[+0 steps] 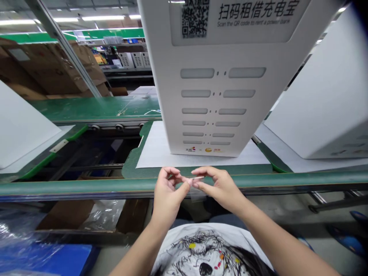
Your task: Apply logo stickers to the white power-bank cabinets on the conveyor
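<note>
My left hand and my right hand meet in front of me, just over the green rail of the line. Both pinch a small, thin, see-through piece of film or sticker between thumb and fingers; a clear flap hangs below it. Right behind my hands a tall white power-bank rental cabinet stands on a white sheet on a green pallet. It has two columns of slots and a QR code at its top.
A second white cabinet stands on the right, and a white panel leans at the left. A green conveyor runs behind, with cardboard boxes beyond. Under the rail lie plastic bags and a blue sheet.
</note>
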